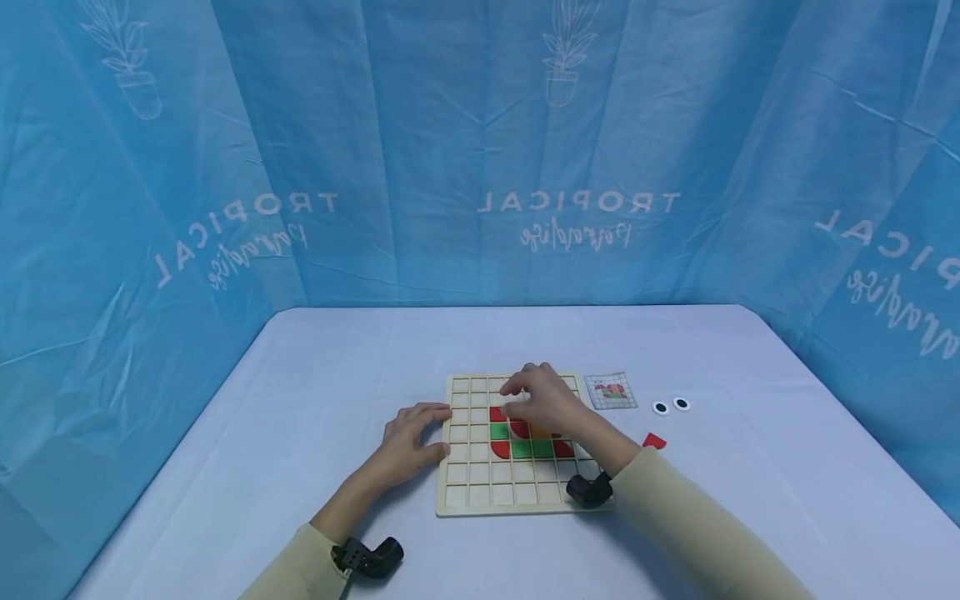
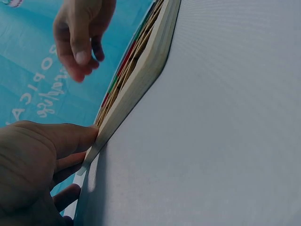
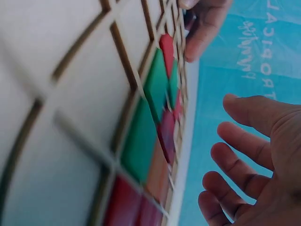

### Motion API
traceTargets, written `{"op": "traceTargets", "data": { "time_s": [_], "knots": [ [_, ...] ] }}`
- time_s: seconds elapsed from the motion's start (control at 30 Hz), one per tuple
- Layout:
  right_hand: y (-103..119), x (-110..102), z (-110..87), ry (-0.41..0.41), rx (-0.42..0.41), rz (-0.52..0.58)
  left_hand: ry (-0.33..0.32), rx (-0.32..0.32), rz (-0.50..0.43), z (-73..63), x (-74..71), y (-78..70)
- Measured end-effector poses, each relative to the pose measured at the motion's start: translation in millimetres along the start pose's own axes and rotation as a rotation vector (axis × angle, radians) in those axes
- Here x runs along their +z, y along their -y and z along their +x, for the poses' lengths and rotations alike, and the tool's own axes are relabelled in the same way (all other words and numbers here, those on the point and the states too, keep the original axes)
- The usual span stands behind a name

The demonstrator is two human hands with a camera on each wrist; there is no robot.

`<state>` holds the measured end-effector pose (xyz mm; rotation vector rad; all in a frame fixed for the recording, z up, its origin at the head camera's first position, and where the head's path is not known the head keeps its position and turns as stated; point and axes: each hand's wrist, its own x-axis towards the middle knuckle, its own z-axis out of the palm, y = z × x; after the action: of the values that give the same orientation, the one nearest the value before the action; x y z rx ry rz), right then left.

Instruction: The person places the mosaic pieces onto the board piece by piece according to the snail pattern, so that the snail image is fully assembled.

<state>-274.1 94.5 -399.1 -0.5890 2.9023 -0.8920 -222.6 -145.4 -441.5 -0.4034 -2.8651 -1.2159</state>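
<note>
A pale wooden grid board (image 1: 468, 479) lies on the table, with red pieces (image 1: 500, 450), green pieces (image 1: 521, 450) and a partly hidden orange piece (image 1: 538, 432) in its middle squares. Along the board's left edge rests my left hand (image 1: 405, 442), thumb and fingers spread apart and the tips touching the rim. My right hand (image 1: 551, 404) hovers over the upper middle of the board, covering some squares. In the right wrist view, the right hand's loosely bent fingers (image 3: 240, 146) stand apart from the thumb, and nothing shows between them.
Right of the board lie a small gridded picture card (image 1: 611, 392), two white-and-black eye discs (image 1: 660, 407) and a loose red piece (image 1: 654, 441). A white cloth (image 1: 345, 358) covers the table. Blue printed curtains (image 1: 450, 150) hang behind and at both sides.
</note>
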Motion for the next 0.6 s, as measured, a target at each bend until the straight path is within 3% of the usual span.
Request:
{"op": "traceTargets", "data": {
  "time_s": [0.6],
  "knots": [
    [-83.6, -57.7, -88.6, -0.161, 0.161, -0.162, -0.009, -0.010, -0.002, -0.1, 1.0, -0.2]
  ]
}}
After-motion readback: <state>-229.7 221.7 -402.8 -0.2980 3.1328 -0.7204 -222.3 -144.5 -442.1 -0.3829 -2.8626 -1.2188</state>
